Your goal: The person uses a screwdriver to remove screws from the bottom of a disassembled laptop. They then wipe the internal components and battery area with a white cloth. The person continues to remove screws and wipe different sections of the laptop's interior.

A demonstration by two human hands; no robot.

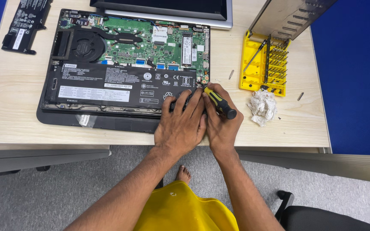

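**Technician A:** While the opened laptop lies base-up on the worktop, report the position of both hands.

**Technician B:** Right hand: clenched around a screwdriver with a black-and-yellow handle. The handle end points toward the person; the tip sits at the lower right corner of the laptop, just beside the right end of the black battery pack. Whether the tip is seated in a screw cannot be determined.

**Technician A:** Left hand?

**Technician B:** Left hand: released, palm down, fingers spread flat on the right end of the battery pack and the front edge of the laptop. It holds nothing. It touches the right hand along its side.

**Technician A:** State of the laptop.

**Technician B:** Bottom cover off. Green circuit board, round fan at upper left, battery pack across the front half.

**Technician A:** Surrounding items.

**Technician B:** A yellow bit case stands to the right of the laptop, lid raised, bits in rows. A crumpled white tissue lies just in front of it, near the right hand. Two loose bits: one between laptop and case, one near the right edge of the worktop. A second black battery lies at the far left corner, well apart from the hands. Another closed laptop sits behind the opened one.
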